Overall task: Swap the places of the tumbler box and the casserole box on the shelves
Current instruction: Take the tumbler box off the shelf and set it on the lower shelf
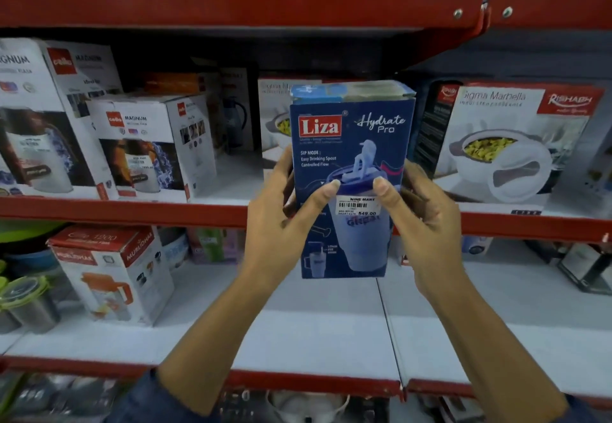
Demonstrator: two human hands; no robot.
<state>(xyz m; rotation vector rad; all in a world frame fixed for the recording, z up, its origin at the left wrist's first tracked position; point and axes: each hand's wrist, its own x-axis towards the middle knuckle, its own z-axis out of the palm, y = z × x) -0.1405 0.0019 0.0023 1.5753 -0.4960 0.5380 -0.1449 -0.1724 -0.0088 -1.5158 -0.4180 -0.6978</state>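
Bright, even light — soft smeary blur throughout, edges bowed by the wide lens, shelf recesses perhaps underexposed.

- Blue tumbler box [351, 171]: one.
- Casserole boxes: two, one in full view at right [510, 144], one partly hidden behind the tumbler box [275, 118].
- White flask boxes, middle shelf, left: two, the larger [43, 118] and the smaller [149, 144].
- Red-topped jug box [109, 273], lower shelf: one.
- Green-lidded steel containers [26, 303]: count not determinable.
- Hands in view: two, left [278, 224] and right [420, 224].
- Red shelf edges: four levels visible.
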